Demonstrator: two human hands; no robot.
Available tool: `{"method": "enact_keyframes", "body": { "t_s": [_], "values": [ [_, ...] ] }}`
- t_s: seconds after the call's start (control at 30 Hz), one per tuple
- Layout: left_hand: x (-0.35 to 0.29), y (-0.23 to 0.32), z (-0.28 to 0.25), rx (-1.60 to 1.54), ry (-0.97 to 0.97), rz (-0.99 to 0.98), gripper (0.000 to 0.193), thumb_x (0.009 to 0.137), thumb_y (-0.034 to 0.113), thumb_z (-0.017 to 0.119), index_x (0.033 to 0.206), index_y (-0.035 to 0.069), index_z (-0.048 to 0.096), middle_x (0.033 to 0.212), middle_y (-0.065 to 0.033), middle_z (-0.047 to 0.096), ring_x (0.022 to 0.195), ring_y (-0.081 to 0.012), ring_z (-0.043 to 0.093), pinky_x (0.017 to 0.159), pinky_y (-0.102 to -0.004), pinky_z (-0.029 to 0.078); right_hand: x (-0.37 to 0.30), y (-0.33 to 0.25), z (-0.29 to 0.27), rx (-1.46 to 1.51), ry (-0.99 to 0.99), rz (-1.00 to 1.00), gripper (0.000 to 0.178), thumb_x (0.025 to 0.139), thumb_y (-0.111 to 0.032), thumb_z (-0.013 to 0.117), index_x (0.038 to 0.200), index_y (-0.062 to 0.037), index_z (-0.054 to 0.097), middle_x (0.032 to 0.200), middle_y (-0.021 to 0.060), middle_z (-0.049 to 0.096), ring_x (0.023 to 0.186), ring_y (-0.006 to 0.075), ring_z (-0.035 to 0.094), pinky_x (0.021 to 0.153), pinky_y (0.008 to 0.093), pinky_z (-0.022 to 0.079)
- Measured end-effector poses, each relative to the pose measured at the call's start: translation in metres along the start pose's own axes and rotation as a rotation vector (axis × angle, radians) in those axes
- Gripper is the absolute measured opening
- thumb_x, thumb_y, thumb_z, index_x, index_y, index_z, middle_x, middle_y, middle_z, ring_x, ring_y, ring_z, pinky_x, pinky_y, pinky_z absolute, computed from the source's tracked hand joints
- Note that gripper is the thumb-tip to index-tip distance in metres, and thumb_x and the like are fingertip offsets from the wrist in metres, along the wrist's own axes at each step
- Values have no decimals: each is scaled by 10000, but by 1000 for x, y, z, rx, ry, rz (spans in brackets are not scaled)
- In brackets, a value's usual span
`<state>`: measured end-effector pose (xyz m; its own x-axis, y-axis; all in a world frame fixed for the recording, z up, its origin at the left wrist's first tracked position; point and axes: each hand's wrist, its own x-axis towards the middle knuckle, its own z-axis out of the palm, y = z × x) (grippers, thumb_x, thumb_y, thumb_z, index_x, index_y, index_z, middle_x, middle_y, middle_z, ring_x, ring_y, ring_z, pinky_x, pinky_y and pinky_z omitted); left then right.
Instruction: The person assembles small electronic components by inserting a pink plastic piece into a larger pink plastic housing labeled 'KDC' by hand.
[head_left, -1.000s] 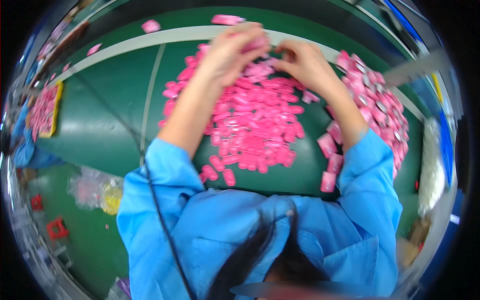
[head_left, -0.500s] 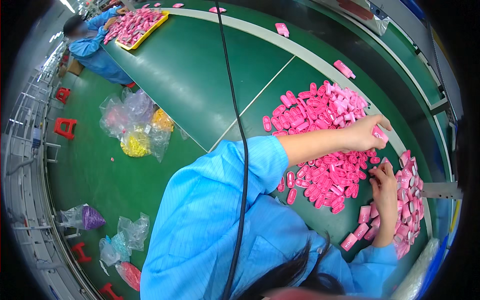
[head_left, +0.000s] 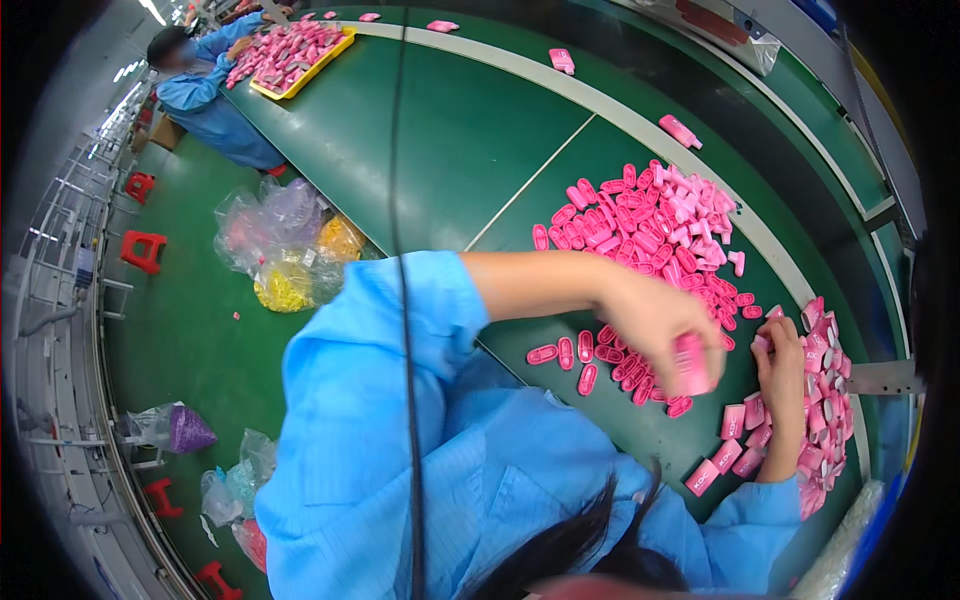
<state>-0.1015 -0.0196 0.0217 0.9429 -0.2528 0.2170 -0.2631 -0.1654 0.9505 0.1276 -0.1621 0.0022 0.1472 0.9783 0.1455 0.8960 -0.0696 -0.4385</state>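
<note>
The left hand (head_left: 655, 325) was curled shut around a pink plastic piece (head_left: 690, 362), held just above the green table (head_left: 470, 150). The right hand (head_left: 780, 350) was seen with fingers bent narrow, touching small pink pieces beside the finished pink blocks (head_left: 825, 400). Compared with half a second earlier, the left hand had been drawn down from the large pink pile (head_left: 650, 225) toward the right hand. Clear plastic bags (head_left: 285, 245), some holding yellow contents, were seen on the floor at left; a yellow tray (head_left: 300, 75) of pink parts lay before another person.
</note>
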Motion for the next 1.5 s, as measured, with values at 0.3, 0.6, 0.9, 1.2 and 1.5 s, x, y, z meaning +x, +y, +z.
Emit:
{"method": "enact_keyframes", "body": {
  "t_s": [0.3,0.6,0.9,1.2,1.5],
  "values": [
    [-110,-17,40,-656,-63,-428,286,780,50,641,1033,-18,529,963,-128,605,885,-184,605,654,-276,533,-50,-87,7,425,-191,-180,239,689,17,650,922,-30,623,869,67,563,725,129,568,558,214,455],
    [-64,-45,22,-426,-31,-280,282,767,54,650,1016,-18,540,942,-122,622,867,-192,614,729,-304,513,-61,-77,66,318,9,-394,180,691,-49,689,862,-32,635,845,120,612,767,260,615,647,323,507],
    [-40,-4,23,-388,154,-323,243,769,36,642,996,6,561,962,-95,590,897,-194,592,784,-306,486,-45,-53,16,266,391,-395,198,746,-41,642,940,-32,603,893,98,591,708,208,616,585,284,506],
    [15,-14,38,-425,428,-329,396,784,116,642,1126,32,461,967,-123,585,856,-200,605,724,-281,510,-145,-18,46,718,272,58,159,802,-25,600,952,29,592,889,97,604,674,122,628,555,207,519],
    [58,-31,18,-488,572,-321,312,806,62,609,1089,6,489,962,-94,578,916,-198,600,794,-266,500,-79,-1,45,901,173,30,138,790,-32,611,918,19,601,936,91,596,771,136,623,555,206,515]
  ]
}}
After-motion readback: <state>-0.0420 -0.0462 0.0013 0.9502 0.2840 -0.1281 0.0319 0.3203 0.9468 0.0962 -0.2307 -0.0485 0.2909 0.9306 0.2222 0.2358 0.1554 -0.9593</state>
